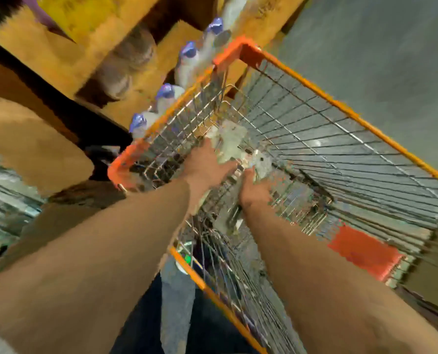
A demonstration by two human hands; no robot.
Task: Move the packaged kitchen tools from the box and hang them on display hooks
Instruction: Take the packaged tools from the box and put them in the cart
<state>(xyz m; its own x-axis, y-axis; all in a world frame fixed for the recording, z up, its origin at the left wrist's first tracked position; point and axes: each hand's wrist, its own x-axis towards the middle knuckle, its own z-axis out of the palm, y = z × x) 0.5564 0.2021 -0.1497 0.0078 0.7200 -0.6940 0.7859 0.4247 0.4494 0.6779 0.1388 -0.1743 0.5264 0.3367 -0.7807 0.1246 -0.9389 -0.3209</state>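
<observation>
The picture is heavily blurred. Both my arms reach down into a wire shopping cart with an orange rim (315, 93). My left hand (207, 167) grips a pale, clear-looking package (229, 141) inside the cart. Just to its right, my right hand (255, 190) holds the lower part of what looks like the same bundle of pale packaging (260, 162). What the packages contain cannot be made out. No box and no display hooks are visible.
Yellow-orange shelving (141, 72) runs along the left of the cart, with several white bottles with purple caps (165, 97) standing beside the cart's rim. An orange-red plate (363, 251) sits on the cart's near right end. Grey floor (378, 47) lies to the right.
</observation>
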